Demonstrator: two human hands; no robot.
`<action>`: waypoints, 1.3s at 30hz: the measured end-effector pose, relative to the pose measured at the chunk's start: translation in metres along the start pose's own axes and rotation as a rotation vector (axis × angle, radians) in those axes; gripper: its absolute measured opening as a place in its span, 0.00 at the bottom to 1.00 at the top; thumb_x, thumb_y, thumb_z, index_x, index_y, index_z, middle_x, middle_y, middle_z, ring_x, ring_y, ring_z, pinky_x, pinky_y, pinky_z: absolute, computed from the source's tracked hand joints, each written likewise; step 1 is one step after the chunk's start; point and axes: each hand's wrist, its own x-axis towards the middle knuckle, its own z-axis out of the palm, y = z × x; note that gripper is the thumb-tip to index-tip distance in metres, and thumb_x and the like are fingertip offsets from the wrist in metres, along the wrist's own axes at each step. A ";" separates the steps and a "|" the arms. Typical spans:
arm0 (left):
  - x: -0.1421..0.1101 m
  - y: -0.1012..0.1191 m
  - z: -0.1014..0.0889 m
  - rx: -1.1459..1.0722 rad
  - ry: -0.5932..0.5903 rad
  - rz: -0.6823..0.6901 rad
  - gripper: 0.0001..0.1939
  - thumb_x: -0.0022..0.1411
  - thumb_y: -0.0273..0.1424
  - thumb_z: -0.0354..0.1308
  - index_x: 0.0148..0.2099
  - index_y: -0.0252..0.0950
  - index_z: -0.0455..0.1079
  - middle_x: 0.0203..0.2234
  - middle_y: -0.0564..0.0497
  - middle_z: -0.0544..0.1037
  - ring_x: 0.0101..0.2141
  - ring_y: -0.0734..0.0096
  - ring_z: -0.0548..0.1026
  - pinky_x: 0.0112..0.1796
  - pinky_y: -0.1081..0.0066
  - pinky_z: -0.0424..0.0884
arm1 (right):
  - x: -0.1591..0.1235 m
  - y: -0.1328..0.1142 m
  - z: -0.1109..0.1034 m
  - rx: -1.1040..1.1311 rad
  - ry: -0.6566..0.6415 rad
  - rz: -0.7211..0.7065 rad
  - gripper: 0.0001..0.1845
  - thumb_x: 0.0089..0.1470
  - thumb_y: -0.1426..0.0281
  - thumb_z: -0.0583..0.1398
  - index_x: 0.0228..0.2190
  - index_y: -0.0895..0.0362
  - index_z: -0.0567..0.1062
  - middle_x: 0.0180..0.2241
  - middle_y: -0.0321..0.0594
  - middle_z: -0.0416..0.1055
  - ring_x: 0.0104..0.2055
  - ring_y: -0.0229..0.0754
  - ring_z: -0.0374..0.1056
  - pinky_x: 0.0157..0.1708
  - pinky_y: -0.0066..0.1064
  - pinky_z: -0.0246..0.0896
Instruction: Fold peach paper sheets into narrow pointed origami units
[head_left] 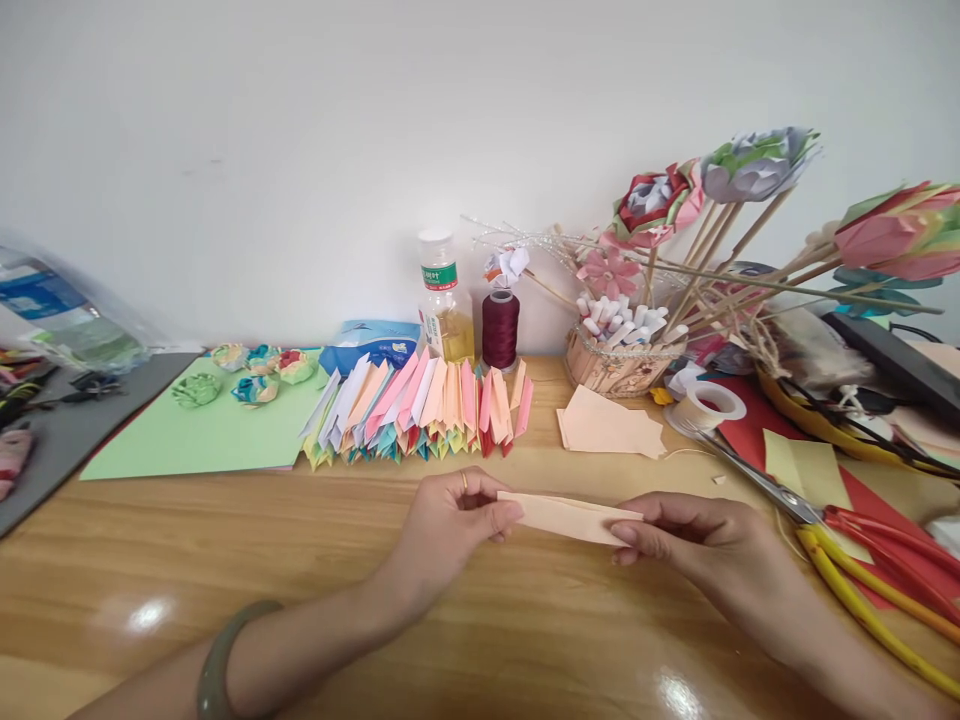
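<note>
A folded strip of peach paper [564, 516] is held level just above the wooden table [225, 540], one end in each hand. My left hand [450, 525] pinches its left end, with a ring on one finger and a green bangle on the wrist. My right hand [686, 540] pinches the right end between thumb and fingers. Behind the hands stands a row of several folded paper pieces [420, 410] in pink, orange, white and teal. A small stack of peach paper sheets [609, 425] lies to the right of that row.
Scissors [757, 478] and yellow-and-red handled tools [877, 560] lie at the right. A basket [611, 370] with paper flowers on sticks, a tape roll [709, 405], a thread spool [500, 328] and a bottle [444, 300] line the back. Green sheets [210, 435] with small paper flowers lie at the left.
</note>
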 end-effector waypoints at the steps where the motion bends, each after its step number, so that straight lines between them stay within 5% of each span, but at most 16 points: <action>1: 0.000 0.000 0.000 0.001 0.001 -0.002 0.16 0.45 0.41 0.67 0.25 0.32 0.73 0.17 0.53 0.73 0.21 0.73 0.71 0.25 0.74 0.67 | 0.000 0.000 -0.001 -0.009 -0.014 -0.005 0.23 0.42 0.48 0.62 0.22 0.56 0.78 0.22 0.39 0.74 0.26 0.40 0.67 0.28 0.30 0.62; 11: -0.004 0.000 0.000 0.004 -0.005 -0.014 0.13 0.44 0.38 0.67 0.25 0.32 0.73 0.18 0.53 0.73 0.22 0.74 0.69 0.26 0.75 0.66 | 0.002 0.001 -0.004 -0.004 -0.074 -0.045 0.23 0.46 0.49 0.60 0.21 0.56 0.77 0.20 0.39 0.74 0.25 0.40 0.69 0.27 0.31 0.64; 17: -0.004 -0.004 -0.003 0.038 -0.006 0.097 0.06 0.47 0.33 0.66 0.26 0.34 0.76 0.23 0.52 0.75 0.25 0.74 0.70 0.28 0.76 0.65 | 0.000 0.002 -0.005 -0.074 -0.045 -0.103 0.22 0.48 0.51 0.59 0.20 0.56 0.77 0.21 0.37 0.74 0.25 0.39 0.68 0.26 0.29 0.62; 28: -0.001 -0.007 -0.008 0.239 -0.054 0.542 0.06 0.55 0.33 0.63 0.29 0.37 0.78 0.21 0.50 0.74 0.28 0.70 0.70 0.32 0.71 0.66 | -0.001 0.001 -0.013 -0.213 0.051 -0.330 0.14 0.52 0.57 0.59 0.28 0.54 0.78 0.26 0.37 0.76 0.28 0.39 0.71 0.28 0.27 0.66; 34: 0.001 -0.006 -0.010 0.289 -0.059 0.626 0.08 0.58 0.34 0.62 0.30 0.37 0.77 0.21 0.50 0.74 0.28 0.70 0.70 0.32 0.69 0.67 | -0.001 0.003 -0.015 -0.317 0.047 -0.438 0.14 0.56 0.59 0.56 0.26 0.54 0.76 0.23 0.37 0.75 0.25 0.38 0.71 0.24 0.26 0.64; 39: 0.004 -0.004 -0.015 0.524 -0.096 0.906 0.07 0.62 0.27 0.56 0.35 0.38 0.76 0.25 0.50 0.73 0.31 0.70 0.69 0.32 0.70 0.66 | 0.008 0.013 -0.022 -0.540 0.031 -0.776 0.12 0.60 0.68 0.52 0.33 0.53 0.76 0.32 0.41 0.73 0.34 0.40 0.69 0.31 0.32 0.64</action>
